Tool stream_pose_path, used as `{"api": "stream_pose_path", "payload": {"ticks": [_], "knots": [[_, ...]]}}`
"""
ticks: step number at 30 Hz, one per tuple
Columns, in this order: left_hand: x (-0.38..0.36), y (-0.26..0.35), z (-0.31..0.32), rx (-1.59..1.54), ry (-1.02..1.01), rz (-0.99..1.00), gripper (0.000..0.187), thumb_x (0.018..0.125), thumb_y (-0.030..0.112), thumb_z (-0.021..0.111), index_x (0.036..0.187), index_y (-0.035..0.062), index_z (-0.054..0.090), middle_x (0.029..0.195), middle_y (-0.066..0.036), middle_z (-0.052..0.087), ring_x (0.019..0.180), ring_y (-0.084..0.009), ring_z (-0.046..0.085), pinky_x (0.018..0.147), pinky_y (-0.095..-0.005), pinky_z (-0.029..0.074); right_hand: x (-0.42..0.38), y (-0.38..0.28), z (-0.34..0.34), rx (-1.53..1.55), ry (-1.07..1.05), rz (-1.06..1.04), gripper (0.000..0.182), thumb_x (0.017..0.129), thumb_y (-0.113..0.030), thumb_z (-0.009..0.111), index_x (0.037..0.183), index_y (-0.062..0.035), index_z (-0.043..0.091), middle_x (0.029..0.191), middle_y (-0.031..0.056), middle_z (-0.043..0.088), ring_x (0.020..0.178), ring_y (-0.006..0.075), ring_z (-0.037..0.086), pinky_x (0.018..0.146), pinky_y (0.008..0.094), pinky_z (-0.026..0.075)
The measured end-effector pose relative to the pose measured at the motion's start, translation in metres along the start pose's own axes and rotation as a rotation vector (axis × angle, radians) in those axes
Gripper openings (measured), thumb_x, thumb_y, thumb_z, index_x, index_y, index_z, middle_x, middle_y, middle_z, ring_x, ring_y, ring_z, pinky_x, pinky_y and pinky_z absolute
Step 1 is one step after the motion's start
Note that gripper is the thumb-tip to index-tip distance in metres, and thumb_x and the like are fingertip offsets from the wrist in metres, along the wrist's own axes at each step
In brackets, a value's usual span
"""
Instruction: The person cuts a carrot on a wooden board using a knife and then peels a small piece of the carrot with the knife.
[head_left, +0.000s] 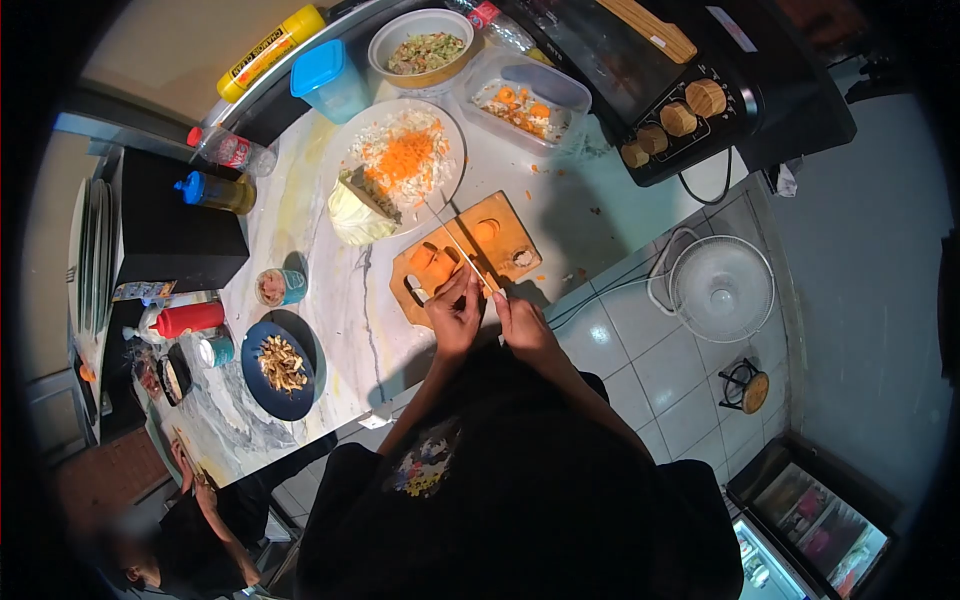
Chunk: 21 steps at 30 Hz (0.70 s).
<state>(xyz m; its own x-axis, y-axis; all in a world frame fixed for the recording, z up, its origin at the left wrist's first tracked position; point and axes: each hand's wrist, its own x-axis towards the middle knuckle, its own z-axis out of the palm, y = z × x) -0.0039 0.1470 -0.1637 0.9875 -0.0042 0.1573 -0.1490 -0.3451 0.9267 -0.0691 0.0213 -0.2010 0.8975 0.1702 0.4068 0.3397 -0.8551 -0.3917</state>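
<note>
A knife is held in my right hand, its blade slanting up and left across the wooden cutting board. My left hand lies just left of the blade, fingers drawn together at the carrot pieces; the fingertips partly hide what they hold. More carrot rests on the board beyond the blade, near a small pale scrap. Behind the board stands a large plate with shredded carrot, chopped white pieces and a cut cabbage.
At the back are a bowl, a clear container and a blue-lidded tub. An appliance with wooden knobs stands right. A dark plate and a small tub sit left. Another person's hands are at lower left.
</note>
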Motion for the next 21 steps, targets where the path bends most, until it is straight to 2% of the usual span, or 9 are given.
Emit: {"api": "stream_pose_path", "payload": {"ticks": [2,10,12,13,16,19,21], "knots": [[0.001,-0.002,0.001,0.029,0.034,0.102,0.023,0.089,0.002,0.062,0.109,-0.0084,0.065,0.083,-0.018,0.07,0.07,-0.0128,0.064,0.067,-0.026,0.051,0.002,-0.004,-0.002,-0.017,0.022,0.001,0.034,0.086,-0.003,0.06,0.118,0.0066,0.059,0.075,0.0087,0.048,0.067,0.0232,0.052,0.058,0.034,0.042],[0.0,0.008,0.001,0.017,0.039,0.058,0.023,0.089,0.001,0.06,0.109,-0.0097,0.065,0.084,-0.017,0.069,0.07,-0.0146,0.064,0.068,-0.0263,0.05,0.012,-0.008,-0.012,-0.014,0.027,0.008,0.031,0.087,-0.004,0.061,0.116,0.0048,0.061,0.073,0.008,0.047,0.065,0.0227,0.052,0.057,0.0339,0.042],[0.001,0.009,0.002,0.019,0.033,0.048,0.023,0.089,0.001,0.06,0.109,-0.0099,0.064,0.083,-0.017,0.069,0.07,-0.0148,0.064,0.068,-0.0262,0.05,0.016,-0.012,-0.015,0.127,-0.04,0.183,0.029,0.087,-0.004,0.06,0.115,0.0055,0.061,0.073,0.0081,0.047,0.066,0.023,0.052,0.056,0.0348,0.042],[0.001,0.01,0.002,0.025,0.044,0.073,0.023,0.089,0.001,0.06,0.109,-0.0097,0.064,0.084,-0.017,0.069,0.071,-0.0151,0.064,0.068,-0.0264,0.05,0.012,-0.01,-0.011,0.128,-0.041,0.184,0.029,0.087,-0.004,0.06,0.115,0.0055,0.061,0.073,0.0081,0.047,0.066,0.023,0.052,0.056,0.0348,0.042],[0.0,0.007,0.001,0.031,0.025,0.055,0.024,0.088,0.0,0.06,0.11,-0.0093,0.064,0.084,-0.018,0.069,0.072,-0.016,0.066,0.069,-0.0269,0.051,0.002,-0.005,0.0,0.015,-0.01,0.068,0.027,0.089,-0.004,0.058,0.114,0.007,0.061,0.074,0.0104,0.049,0.066,0.0259,0.054,0.056,0.0385,0.043],[-0.002,0.003,0.002,0.034,-0.001,0.009,0.025,0.088,-0.001,0.061,0.111,-0.0091,0.064,0.085,-0.019,0.07,0.073,-0.0172,0.067,0.07,-0.0274,0.051,0.003,-0.006,-0.003,0.122,-0.042,0.103,0.027,0.091,-0.004,0.055,0.115,0.0082,0.059,0.075,0.0124,0.051,0.066,0.0285,0.055,0.057,0.0411,0.044],[-0.002,0.003,0.002,0.038,0.001,0.006,0.025,0.087,-0.001,0.061,0.111,-0.009,0.064,0.086,-0.019,0.07,0.073,-0.0177,0.067,0.07,-0.0276,0.051,0.006,-0.008,-0.01,0.227,-0.173,0.21,0.026,0.092,-0.004,0.053,0.115,0.0078,0.058,0.08,0.0155,0.054,0.07,0.0317,0.057,0.059,0.0439,0.046]]}}
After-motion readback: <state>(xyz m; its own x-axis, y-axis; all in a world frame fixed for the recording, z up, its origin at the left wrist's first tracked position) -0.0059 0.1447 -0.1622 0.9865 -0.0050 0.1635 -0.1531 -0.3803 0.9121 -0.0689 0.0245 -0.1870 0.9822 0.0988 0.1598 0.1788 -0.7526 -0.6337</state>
